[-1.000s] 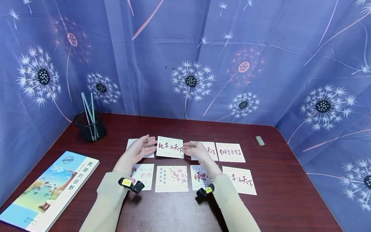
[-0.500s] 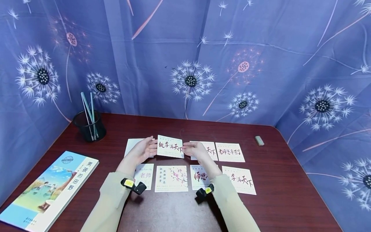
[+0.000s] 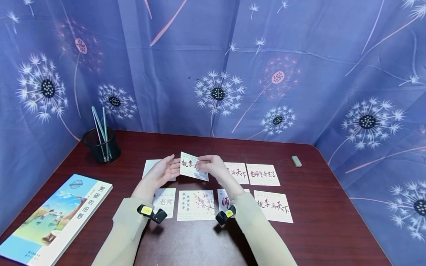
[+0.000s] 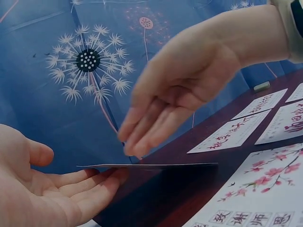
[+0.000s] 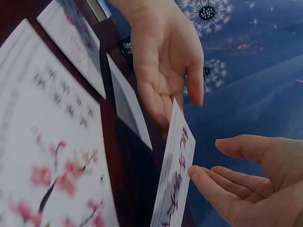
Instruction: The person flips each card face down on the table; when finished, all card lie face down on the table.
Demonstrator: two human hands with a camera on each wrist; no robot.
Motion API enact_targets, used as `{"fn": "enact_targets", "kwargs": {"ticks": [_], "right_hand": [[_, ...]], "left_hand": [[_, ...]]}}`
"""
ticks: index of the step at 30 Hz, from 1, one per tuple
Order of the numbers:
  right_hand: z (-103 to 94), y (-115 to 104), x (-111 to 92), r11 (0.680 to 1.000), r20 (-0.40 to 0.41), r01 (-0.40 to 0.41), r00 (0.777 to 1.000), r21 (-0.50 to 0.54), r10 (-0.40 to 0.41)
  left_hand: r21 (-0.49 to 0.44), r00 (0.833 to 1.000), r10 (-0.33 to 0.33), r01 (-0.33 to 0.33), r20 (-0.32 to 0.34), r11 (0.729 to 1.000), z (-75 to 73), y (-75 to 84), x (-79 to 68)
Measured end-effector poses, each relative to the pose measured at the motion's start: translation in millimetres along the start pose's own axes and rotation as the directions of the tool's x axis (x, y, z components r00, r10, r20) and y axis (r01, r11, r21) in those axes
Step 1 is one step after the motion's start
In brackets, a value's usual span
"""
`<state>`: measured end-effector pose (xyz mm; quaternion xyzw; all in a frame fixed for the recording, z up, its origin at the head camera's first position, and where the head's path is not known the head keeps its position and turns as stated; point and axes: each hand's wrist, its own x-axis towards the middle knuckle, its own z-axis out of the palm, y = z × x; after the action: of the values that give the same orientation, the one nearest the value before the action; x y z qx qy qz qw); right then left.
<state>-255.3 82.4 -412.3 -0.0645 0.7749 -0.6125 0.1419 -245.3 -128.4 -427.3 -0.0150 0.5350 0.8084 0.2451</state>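
Head view: toward twelve o'clock over the dark-red worktop [image 3: 319, 207], a white rectangular paper card [image 3: 189, 168] tilts because, I'd guess, the bare left hand [image 3: 162, 172] supports its nine o'clock edge while the bare right hand [image 3: 215, 168] steadies three, all fingers relaxed, unclenched

There are eight cards [image 3: 188, 167], one cup [image 3: 94, 153], one book [image 3: 54, 218].

Study corner: desk [image 3: 319, 207], book [image 3: 56, 220], curtain [image 3: 173, 81]
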Motion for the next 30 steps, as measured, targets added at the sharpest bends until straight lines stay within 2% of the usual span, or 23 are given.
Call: {"fn": "enact_targets", "kwargs": {"ticks": [8,16,20,27,30], "right_hand": [[14.8,-14,8,0.997,-0.026,0.018,0.999,-0.076,-0.020],[13.3,-15,8,0.997,-0.042,0.023,0.999,-0.073,-0.026],[10.3,-19,7,0.997,-0.051,0.038,0.998,-0.066,-0.041],[4.7,-26,3,0.991,-0.078,0.094,0.992,-0.093,-0.102],[4.5,-28,2,0.993,-0.098,0.106,0.989,-0.051,-0.111]], "left_hand": [[-0.010,0.999,0.012,-0.012,0.044,1.000,2.8,3.4,0.4],[-0.057,0.998,0.037,-0.034,0.050,0.998,7.4,3.8,0.2],[-0.084,0.995,0.069,-0.063,0.074,0.994,12.0,4.8,-1.1],[-0.042,0.985,0.145,-0.141,0.095,0.989,22.5,10.2,-6.9],[-0.018,0.984,0.157,-0.156,0.089,0.988,26.0,12.2,-9.8]]}}
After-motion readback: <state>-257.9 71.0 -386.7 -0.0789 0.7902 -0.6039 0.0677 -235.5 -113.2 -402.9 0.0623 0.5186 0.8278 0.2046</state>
